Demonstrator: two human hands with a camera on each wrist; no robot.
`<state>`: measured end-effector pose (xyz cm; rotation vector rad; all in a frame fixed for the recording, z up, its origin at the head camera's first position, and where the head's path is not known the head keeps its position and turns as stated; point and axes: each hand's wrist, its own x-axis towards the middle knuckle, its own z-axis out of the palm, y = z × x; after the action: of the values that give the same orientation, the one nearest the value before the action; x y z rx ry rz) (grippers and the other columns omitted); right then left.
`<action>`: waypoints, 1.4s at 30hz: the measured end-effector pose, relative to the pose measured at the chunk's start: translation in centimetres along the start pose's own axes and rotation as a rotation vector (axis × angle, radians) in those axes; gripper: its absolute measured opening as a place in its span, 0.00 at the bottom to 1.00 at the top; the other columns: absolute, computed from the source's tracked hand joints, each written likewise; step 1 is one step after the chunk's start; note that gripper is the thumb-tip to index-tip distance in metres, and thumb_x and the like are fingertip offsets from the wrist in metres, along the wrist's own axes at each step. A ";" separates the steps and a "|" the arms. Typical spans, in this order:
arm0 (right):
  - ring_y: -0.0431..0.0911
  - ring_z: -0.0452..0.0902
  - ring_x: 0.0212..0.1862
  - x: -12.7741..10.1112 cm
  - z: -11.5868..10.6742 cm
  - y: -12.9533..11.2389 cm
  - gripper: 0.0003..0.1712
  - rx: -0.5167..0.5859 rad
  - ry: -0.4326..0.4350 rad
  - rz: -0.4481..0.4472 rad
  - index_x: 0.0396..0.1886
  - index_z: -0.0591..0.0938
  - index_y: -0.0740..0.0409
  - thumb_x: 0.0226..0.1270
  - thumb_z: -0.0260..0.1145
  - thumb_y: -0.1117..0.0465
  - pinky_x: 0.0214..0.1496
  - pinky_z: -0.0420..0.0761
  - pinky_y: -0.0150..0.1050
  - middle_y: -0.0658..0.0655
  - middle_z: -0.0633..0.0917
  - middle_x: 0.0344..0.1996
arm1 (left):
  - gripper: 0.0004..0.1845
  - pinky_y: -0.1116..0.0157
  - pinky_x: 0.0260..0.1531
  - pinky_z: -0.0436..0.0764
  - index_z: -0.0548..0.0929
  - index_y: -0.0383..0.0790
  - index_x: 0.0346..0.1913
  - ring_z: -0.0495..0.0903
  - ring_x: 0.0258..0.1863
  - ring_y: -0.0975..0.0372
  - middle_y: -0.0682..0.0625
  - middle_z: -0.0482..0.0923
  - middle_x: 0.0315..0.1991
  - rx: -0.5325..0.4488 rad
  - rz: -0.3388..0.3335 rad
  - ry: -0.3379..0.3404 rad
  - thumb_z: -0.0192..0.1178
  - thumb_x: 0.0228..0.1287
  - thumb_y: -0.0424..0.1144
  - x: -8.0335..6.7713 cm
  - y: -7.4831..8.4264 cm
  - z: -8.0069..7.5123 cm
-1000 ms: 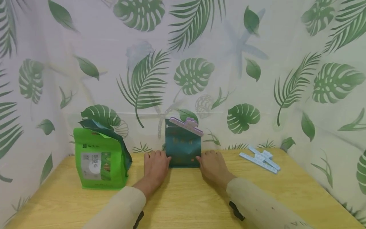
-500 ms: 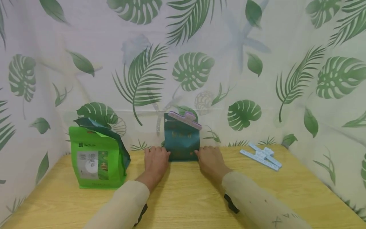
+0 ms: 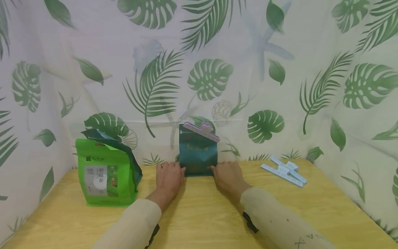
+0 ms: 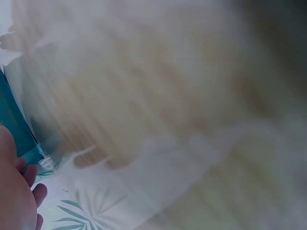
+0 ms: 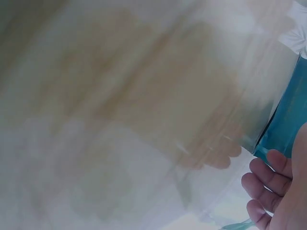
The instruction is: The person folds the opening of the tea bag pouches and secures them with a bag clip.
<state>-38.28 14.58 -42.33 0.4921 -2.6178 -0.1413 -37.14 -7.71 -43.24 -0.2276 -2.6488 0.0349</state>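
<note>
Between the left hand [image 3: 168, 177] and right hand [image 3: 228, 175], fingers relaxed, stands a teal pouch [image 3: 198, 155] (clipped shut).

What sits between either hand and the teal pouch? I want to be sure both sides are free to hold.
Nothing visible does. The left hand and the right hand rest on the table against the lower corners of the teal pouch, one each side.
</note>
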 end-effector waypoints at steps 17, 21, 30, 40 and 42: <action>0.52 0.80 0.22 -1.4 -0.6 -1.2 0.30 0.087 -0.033 0.024 0.09 0.72 0.54 0.74 0.57 0.51 0.22 0.79 0.49 0.56 0.80 0.16 | 0.21 0.54 0.40 0.66 0.81 0.40 0.33 0.76 0.34 0.53 0.47 0.81 0.32 0.019 0.065 -0.079 0.51 0.75 0.54 -2.5 -0.8 -0.7; 0.51 0.79 0.19 -1.5 -1.0 -1.8 0.30 0.110 -0.015 0.001 0.07 0.70 0.53 0.73 0.59 0.53 0.20 0.78 0.49 0.55 0.78 0.12 | 0.22 0.56 0.38 0.65 0.79 0.41 0.32 0.73 0.31 0.54 0.48 0.79 0.29 0.036 0.089 -0.081 0.51 0.75 0.55 -3.3 -1.2 -1.1; 0.47 0.76 0.17 -1.8 -1.8 -2.8 0.27 0.145 0.135 -0.060 0.05 0.67 0.51 0.61 0.65 0.58 0.18 0.76 0.45 0.52 0.74 0.10 | 0.22 0.56 0.37 0.64 0.79 0.41 0.30 0.71 0.28 0.55 0.49 0.78 0.26 0.020 0.147 -0.048 0.52 0.75 0.55 -5.1 -2.1 -2.2; 0.48 0.78 0.22 -1.8 -1.9 -3.6 0.22 0.194 0.111 -0.068 0.09 0.72 0.52 0.63 0.66 0.58 0.23 0.78 0.45 0.54 0.80 0.17 | 0.21 0.52 0.43 0.69 0.82 0.40 0.36 0.77 0.34 0.52 0.47 0.81 0.30 0.038 0.190 -0.057 0.51 0.75 0.55 -6.1 -3.5 -3.0; 0.48 0.80 0.23 -1.7 -1.9 -3.8 0.24 0.200 0.114 -0.079 0.08 0.71 0.52 0.63 0.66 0.58 0.23 0.79 0.44 0.54 0.80 0.17 | 0.21 0.51 0.43 0.70 0.83 0.40 0.38 0.77 0.35 0.52 0.47 0.82 0.32 0.031 0.196 -0.050 0.52 0.75 0.55 -6.3 -3.7 -3.1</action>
<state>-34.79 11.62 -42.12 0.6526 -2.5141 0.1209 -30.74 -12.51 -43.16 -0.4815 -2.6634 0.1469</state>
